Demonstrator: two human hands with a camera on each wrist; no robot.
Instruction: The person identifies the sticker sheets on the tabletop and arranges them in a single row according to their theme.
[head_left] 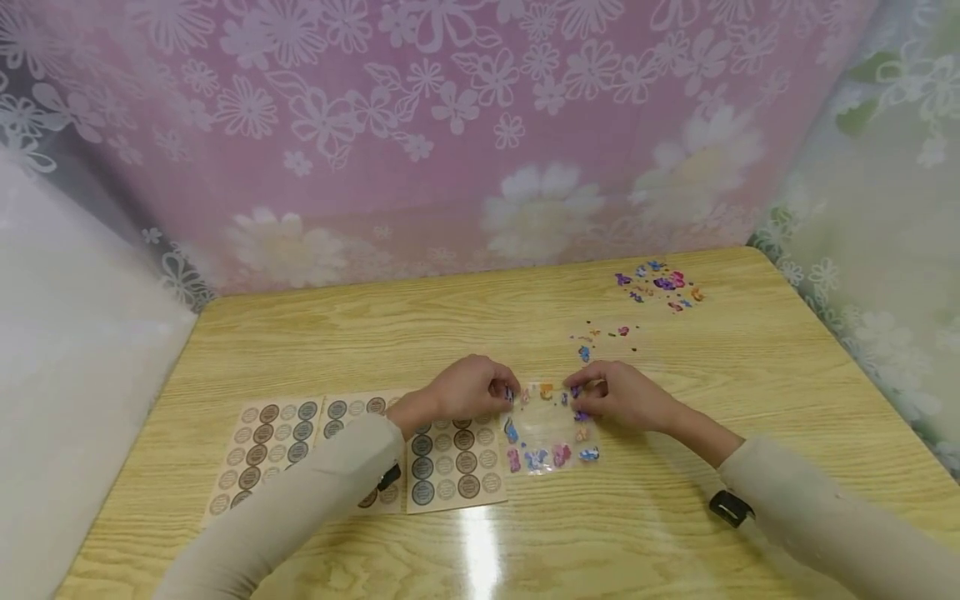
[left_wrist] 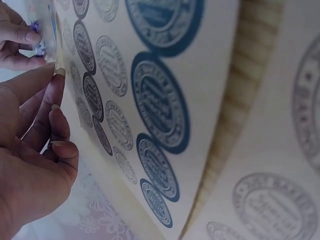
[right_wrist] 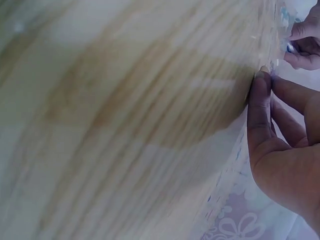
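A clear plastic sheet of small colourful cartoon stickers [head_left: 536, 459] lies on the wooden table, with its middle bare of pictures. My left hand [head_left: 471, 388] pinches the sheet's upper left edge between thumb and fingers. On the opposite side, my right hand [head_left: 628, 397] pinches the upper right edge. The left wrist view shows my left hand [left_wrist: 37, 135] with thumb and index fingertips together, beside a card of round stickers [left_wrist: 160, 102]. In the right wrist view my right hand [right_wrist: 285, 125] has its fingertips meeting low over the tabletop.
Cards of round brown, blue and pale stickers [head_left: 457, 467] lie under and left of my left arm. Loose cartoon stickers [head_left: 665, 284] are scattered at the table's back right, with a smaller group [head_left: 585, 353] nearer the sheet. A flowered curtain [head_left: 450, 125] hangs behind the table.
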